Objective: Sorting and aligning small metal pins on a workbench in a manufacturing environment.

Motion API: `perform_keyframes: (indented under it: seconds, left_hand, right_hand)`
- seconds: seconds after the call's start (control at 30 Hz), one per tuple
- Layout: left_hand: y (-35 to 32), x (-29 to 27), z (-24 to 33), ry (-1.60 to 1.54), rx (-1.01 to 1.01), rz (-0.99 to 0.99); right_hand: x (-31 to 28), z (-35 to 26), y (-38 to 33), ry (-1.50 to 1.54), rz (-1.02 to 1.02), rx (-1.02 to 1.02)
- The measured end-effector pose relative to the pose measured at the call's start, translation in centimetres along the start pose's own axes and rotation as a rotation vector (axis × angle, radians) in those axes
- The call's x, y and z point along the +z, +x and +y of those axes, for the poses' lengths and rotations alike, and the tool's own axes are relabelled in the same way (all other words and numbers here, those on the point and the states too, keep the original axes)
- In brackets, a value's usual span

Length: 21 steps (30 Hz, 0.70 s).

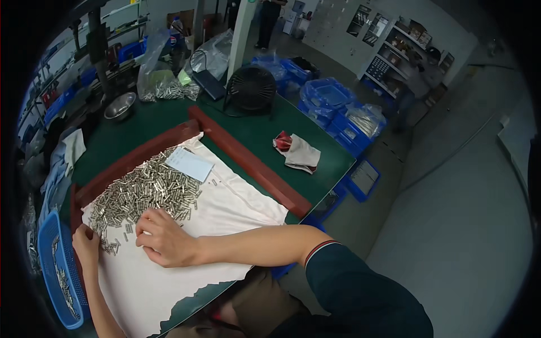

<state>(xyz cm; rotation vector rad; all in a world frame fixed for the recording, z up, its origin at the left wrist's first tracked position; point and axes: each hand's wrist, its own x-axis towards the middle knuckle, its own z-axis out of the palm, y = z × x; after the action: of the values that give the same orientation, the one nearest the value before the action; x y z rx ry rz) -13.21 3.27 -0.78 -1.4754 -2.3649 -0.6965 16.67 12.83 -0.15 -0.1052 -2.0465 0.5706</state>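
Note:
A heap of small shiny metal pins (149, 188) lies on a pale cloth (225, 205) spread over the green table. At the heap's near edge, my right hand (163, 238) is closed, its fingers curled down toward the cloth; whatever they hold, if anything, is hidden. My left hand (86, 245) is by the cloth's left edge, next to a few loose pins (111, 246). Its fingers are bent together, and I cannot make out what is in them. A white paper slip (190, 163) rests on the far right of the heap.
Red-brown bars (253, 163) border the cloth. A blue basket (52, 248) with some pins stands at the left. Farther back are a metal bowl (120, 106), a black fan (251, 90) and a crumpled cloth glove (298, 153). Blue crates (348, 130) stand beyond the table.

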Motion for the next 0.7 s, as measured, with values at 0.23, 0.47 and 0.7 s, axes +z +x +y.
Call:
perform_keyframes:
  seconds: [0.23, 0.47, 0.7]
  left_hand:
    - [0.5, 1.5, -0.8, 0.012, 0.001, -0.076]
    - [0.0, -0.2, 0.7, -0.157, 0.009, -0.121]
    - [0.7, 1.4, -0.8, 0.037, 0.100, -0.057]
  right_hand:
    - [-0.4, 0.1, -0.5, -0.025, 0.019, 0.000]
    - [-0.3, 0.0, -0.6, -0.010, -0.004, -0.002]
    - [-0.2, 0.0, -0.5, -0.007, -0.026, 0.003]
